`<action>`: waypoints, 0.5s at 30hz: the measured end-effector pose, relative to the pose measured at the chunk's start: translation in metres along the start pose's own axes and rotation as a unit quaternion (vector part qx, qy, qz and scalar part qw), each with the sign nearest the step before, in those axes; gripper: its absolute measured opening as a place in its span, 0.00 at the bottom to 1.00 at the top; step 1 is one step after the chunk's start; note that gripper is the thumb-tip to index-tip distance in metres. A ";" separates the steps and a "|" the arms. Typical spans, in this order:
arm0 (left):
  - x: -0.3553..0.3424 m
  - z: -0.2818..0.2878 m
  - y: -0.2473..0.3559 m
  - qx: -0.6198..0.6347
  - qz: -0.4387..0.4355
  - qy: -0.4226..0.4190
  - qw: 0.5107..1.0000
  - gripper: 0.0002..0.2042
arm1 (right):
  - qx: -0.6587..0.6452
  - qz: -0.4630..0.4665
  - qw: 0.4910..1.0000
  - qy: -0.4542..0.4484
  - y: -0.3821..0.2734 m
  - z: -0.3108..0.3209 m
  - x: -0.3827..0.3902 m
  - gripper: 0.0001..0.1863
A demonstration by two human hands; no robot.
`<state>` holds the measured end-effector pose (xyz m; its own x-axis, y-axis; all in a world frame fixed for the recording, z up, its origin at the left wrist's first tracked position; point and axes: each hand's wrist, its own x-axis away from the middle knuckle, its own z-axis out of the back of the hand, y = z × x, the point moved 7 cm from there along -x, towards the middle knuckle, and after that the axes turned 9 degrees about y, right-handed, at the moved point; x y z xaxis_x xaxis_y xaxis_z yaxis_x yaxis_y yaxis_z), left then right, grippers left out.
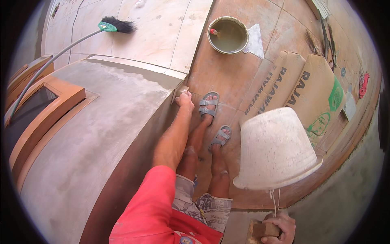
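My left hand (185, 100) is closed at the far corner of a grey plastered wall (122, 97). A small pale block-like piece (182, 89) shows at its fingertips, too small to name surely. At the lower right edge, my right hand (283, 227) wraps round the block grip of a wooden float (255, 231), partly cut off by the frame. Just beyond that hand, a whitish bucket (276, 146) stands bottom up. Its cord handle (274, 199) hangs from the rim down to near my right fingers.
A round bucket of murky water (228, 40) holds something red-tipped, with a white flat plate (255, 42) beside it. Brown paper sacks (313, 93) lie right on the tiled floor. At left are a wooden frame (61, 95) and a long-handled broom (109, 26). My sandalled feet (209, 105) stand mid-floor.
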<state>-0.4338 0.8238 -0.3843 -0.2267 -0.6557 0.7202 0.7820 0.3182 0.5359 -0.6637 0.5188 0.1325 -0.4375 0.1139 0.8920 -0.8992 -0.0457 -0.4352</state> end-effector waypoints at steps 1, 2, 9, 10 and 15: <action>0.000 -0.004 -0.001 0.001 0.002 -0.008 1.000 0.29 | -0.032 0.053 0.996 0.060 -0.020 0.006 -0.029 0.31; 0.002 -0.015 -0.008 0.006 0.019 -0.030 0.999 0.30 | -0.059 0.106 0.985 0.126 -0.036 0.013 -0.053 0.28; 0.011 -0.016 -0.009 0.039 0.039 0.003 0.998 0.27 | -0.213 0.054 0.954 0.206 -0.017 0.011 -0.216 0.19; 0.009 -0.011 -0.007 0.041 0.036 0.008 0.998 0.26 | -0.292 0.013 0.936 0.197 0.000 0.003 -0.242 0.17; -0.001 -0.002 -0.011 0.061 0.040 -0.007 0.997 0.23 | -0.489 -0.041 0.864 0.108 0.051 -0.028 -0.355 0.12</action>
<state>-0.4409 0.8190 -0.3917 -0.1751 -0.6164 0.7677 0.7208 0.4508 0.5264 -0.5536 0.5038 -0.2098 -0.2663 0.2648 0.9268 -0.4424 0.8207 -0.3617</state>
